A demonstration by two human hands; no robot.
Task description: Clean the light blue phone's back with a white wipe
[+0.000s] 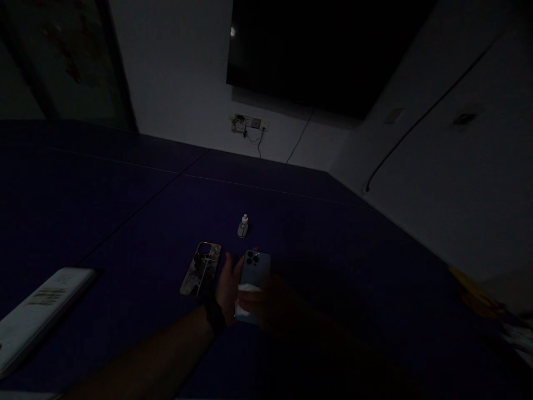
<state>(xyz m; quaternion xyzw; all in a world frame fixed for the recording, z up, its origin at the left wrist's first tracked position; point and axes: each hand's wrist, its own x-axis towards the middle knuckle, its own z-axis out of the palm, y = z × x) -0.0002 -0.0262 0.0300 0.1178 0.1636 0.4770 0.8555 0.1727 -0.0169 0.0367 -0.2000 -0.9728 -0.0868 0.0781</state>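
In dim light, my left hand (227, 286) grips a smartphone (257, 272) from beneath and along its left side. The phone's bluish back with its camera cluster faces up. Pressed on the lower half of that back is a white wipe (246, 308), pinched in the fingers of my right hand (270, 303), which is largely lost in shadow. Left of the phone lies a patterned phone case (202, 269). A small clear bottle with a white cap (242, 226) stands just beyond the phone.
A long white box (45, 314) lies at the left on the dark blue surface (145, 222). On the far wall are a large dark screen (316, 50) and power sockets (252, 123) with hanging cables. Yellow and white items (478, 294) sit at the right edge.
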